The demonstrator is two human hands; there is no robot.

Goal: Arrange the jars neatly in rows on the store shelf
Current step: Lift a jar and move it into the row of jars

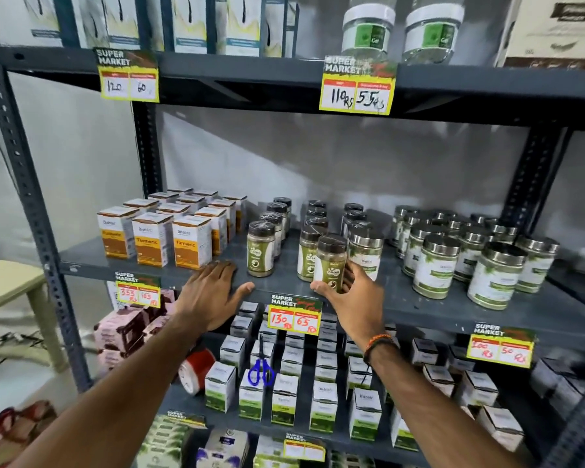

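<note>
Small dark-capped powder jars stand in three rows on the grey middle shelf [284,285]. The left row ends in a front jar [260,254]. My right hand [348,298] is shut on a dark-capped jar [331,263], held tilted at the shelf's front edge, just before the middle row's front jar [307,251]. The third row of dark-capped jars [353,214] runs behind a steel-lidded jar [365,253]. My left hand [213,295] lies flat and open on the shelf edge, left of the jars, holding nothing.
Turmeric boxes [152,239] fill the shelf's left part. Steel-lidded jars [453,258] crowd the right. A price tag [294,314] hangs below the jars. On the lower shelf lie white boxes, blue scissors [260,369] and a tape roll [196,369].
</note>
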